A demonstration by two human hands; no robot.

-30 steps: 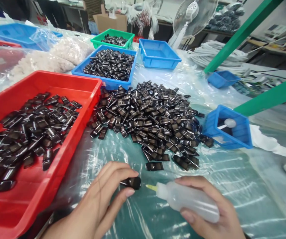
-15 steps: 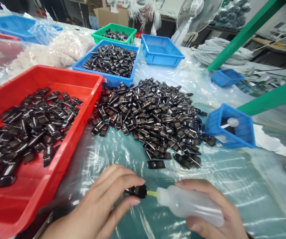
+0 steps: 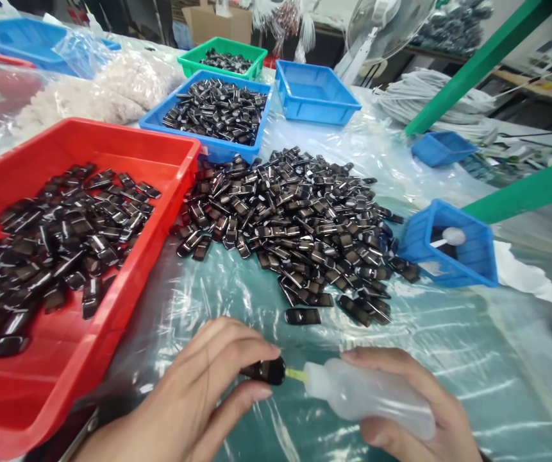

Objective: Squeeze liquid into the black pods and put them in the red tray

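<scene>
Small glossy black piece [image 3: 272, 370] over green film-covered tabletop [image 3: 458, 340], pinched between thumb and fingers of left hand [image 3: 201, 378]. Yellow nozzle [image 3: 296, 374] meets its rounded right end. Nozzle belongs to translucent squeeze bottle [image 3: 372, 393], lying nearly level, gripped between thumb and fingers of right hand [image 3: 442, 414]. Single black piece [image 3: 303, 316] lies just beyond hands; large pile of similar pieces [image 3: 299, 224] behind it. Red tray [image 3: 145, 282] of more pieces at left. Small blue bin [image 3: 415, 244] right of pile, white round-ended tool [image 3: 454, 237] inside. Filled blue tray [image 3: 230, 154] behind pile.
</scene>
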